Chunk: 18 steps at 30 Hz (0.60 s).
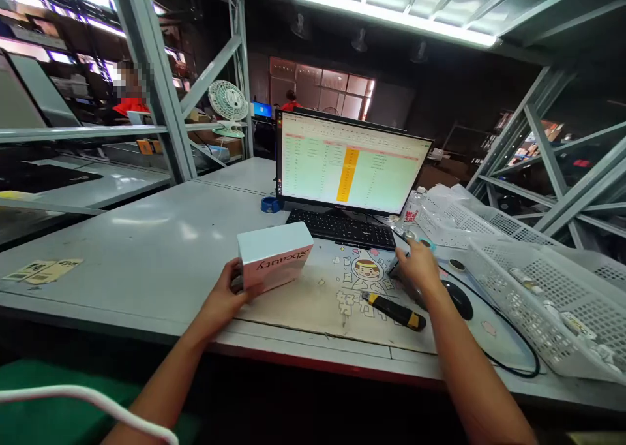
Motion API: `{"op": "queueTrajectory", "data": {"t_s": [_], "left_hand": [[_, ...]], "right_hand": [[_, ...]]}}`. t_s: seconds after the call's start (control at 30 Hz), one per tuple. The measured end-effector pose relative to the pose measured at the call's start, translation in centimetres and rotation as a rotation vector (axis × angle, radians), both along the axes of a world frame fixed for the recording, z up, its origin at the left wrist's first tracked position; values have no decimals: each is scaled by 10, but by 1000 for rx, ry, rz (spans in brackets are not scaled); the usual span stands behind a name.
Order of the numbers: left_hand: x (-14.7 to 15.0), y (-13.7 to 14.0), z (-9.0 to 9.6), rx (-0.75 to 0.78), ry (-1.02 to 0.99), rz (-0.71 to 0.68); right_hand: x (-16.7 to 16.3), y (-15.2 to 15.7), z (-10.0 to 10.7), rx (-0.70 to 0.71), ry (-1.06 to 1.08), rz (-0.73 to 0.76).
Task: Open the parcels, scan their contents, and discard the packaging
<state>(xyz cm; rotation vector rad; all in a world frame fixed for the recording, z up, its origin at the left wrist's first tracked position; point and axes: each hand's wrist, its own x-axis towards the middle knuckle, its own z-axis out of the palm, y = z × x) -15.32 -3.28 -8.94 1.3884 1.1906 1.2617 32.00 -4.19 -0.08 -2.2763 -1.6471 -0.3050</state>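
Honestly, best to hold the lettered box [274,265] level on the near left of the keyboard [337,227], with the left hand [229,296] clasped round its left end. As for the right hand [418,265], can't tell if gripping or just touching the dark object [393,267], so get a firm hold first and steer clear of the yellow-black cutter [395,311] on the bench [161,249].

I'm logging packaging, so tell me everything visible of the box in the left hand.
The box looks like card: rectangular, pale bluish-white on top, pinkish in front, with dark print where "beauty" is readable. It appears closed, roughly upright and slightly angled. The left hand grips its left end, thumb at the lower front. It is on the near side of the keyboard; whether its base touches the desk mat is unclear.
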Motion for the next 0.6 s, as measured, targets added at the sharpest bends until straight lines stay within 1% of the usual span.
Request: {"op": "queueTrajectory", "data": {"t_s": [0.03,0.1,0.2,0.27,0.4,0.5,0.6], "left_hand": [[2,0,2,-6,-13,14],[4,-1,6,-21,-18,30],[4,0,7,-30,-21,39],[3,1,6,-32,-20,35],[-1,4,0,-16,-20,9],[-3,6,-3,13,-1,8],[-4,7,-4,33,15,28]], "right_hand": [[-7,14,4,10,1,44],[-24,43,5,-61,19,124],[-43,82,-8,-196,55,166],[-51,97,-19,-215,66,153],[-58,105,-31,-147,61,128],[-58,105,-38,-192,83,177],[-60,106,-33,-197,118,194]]}}
